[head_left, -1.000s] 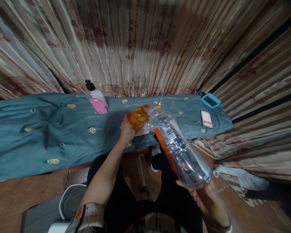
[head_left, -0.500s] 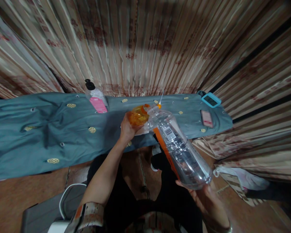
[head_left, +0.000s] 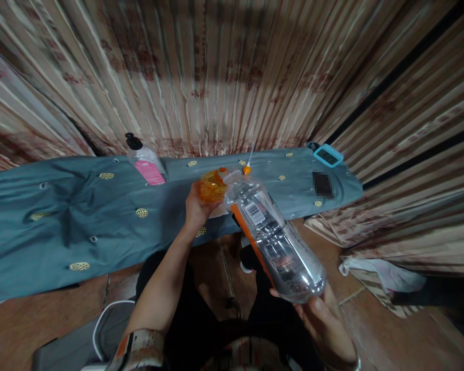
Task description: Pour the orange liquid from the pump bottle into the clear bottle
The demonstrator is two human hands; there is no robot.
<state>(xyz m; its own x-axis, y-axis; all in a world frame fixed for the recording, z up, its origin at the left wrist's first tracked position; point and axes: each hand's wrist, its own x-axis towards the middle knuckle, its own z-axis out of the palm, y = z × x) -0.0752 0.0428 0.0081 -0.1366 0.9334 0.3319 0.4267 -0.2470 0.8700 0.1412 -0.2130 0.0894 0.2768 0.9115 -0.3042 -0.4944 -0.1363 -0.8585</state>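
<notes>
amber container point(head_left: 212, 188) in left hand point(head_left: 197, 208), clear bottle point(head_left: 280, 245) in right hand point(head_left: 319, 319)

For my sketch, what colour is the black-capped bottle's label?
The label is pink, clearest in head view.

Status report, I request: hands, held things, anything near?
Left hand grips amber container. Right hand holds tilted clear bottle near base, neck by amber container. Orange item just beyond neck.

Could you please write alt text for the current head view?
A person's left hand holds an amber container while the right hand holds the base of a clear bottle, tilted with its neck at the container's mouth. A pink-labelled bottle and a blue-framed device rest on a teal cloth.
</notes>
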